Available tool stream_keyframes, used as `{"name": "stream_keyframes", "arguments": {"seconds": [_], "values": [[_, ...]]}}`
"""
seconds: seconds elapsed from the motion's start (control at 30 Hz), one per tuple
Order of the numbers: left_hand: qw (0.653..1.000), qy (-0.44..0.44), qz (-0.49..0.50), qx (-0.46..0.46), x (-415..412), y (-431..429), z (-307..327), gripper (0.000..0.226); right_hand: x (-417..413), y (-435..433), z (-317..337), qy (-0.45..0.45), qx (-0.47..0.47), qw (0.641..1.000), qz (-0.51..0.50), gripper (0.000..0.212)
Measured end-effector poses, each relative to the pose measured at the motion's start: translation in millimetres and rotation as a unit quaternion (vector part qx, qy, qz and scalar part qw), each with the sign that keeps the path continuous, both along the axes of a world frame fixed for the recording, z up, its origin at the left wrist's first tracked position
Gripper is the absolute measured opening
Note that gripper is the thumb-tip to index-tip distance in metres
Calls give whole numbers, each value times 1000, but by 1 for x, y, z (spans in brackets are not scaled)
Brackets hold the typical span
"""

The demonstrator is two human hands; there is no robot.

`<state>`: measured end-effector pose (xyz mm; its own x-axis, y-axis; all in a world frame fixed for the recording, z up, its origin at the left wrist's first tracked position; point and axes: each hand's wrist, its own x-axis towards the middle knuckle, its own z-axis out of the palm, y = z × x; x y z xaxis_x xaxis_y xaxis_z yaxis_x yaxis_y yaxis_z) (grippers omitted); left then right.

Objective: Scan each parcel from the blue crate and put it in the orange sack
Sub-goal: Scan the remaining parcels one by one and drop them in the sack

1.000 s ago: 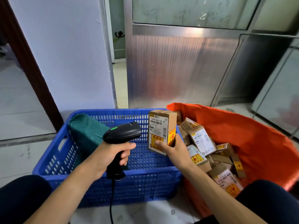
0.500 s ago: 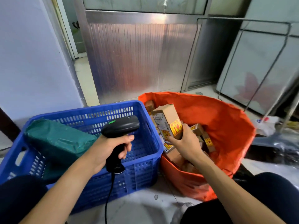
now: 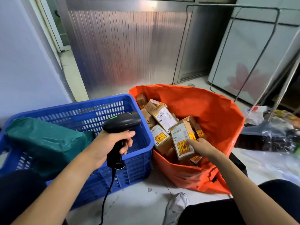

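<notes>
Fingers [image 3: 191,142] of my right hand [image 3: 203,147] pinch a cardboard parcel [image 3: 180,135] low on the pile [image 3: 163,117] inside the orange sack [image 3: 211,114]; the blue crate [image 3: 73,106] alongside holds a green parcel [image 3: 45,140]; my left hand [image 3: 106,144] grips the scanner [image 3: 123,121]. Best release it flat, not tossed

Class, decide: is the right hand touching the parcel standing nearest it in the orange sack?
Touching. The head view shows the thumb of the right hand lying on the labelled face of the parcel, in the orange sack.
</notes>
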<state>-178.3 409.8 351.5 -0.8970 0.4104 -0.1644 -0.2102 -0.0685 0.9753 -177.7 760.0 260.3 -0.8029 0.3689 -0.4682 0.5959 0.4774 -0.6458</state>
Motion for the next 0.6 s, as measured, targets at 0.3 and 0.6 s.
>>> {"name": "stream_keyframes", "arguments": {"seconds": [0.3, 0.6], "values": [[998, -20, 53, -21, -6, -8, -6, 11, -8, -28, 24, 65, 147, 987, 20, 67], [991, -30, 125, -42, -11, -29, -11, 8, -22, -106, 80, 185, 114, 964, 152, 40]]}}
